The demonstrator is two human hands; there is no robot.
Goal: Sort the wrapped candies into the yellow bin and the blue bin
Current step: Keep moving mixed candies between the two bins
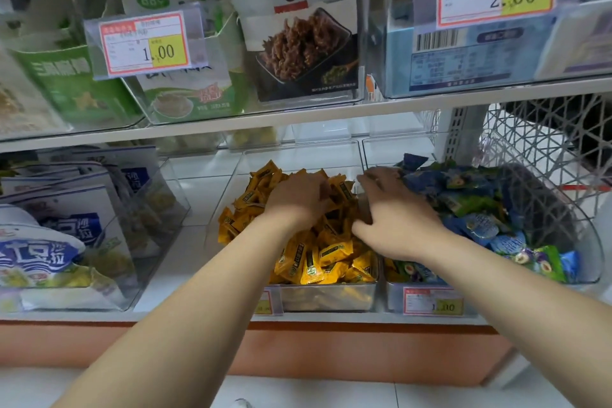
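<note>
We're near done: left hand (298, 200) in yellow wrapped candies (331, 253), grip unclear; right hand (395, 213) flat on blue wrapped candies (463, 197); strays (391, 266) beneath.

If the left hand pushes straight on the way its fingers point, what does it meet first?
Probably the heap of yellow wrapped candies piled right ahead of the left hand inside the clear plastic bin, though depth is unclear.
</note>
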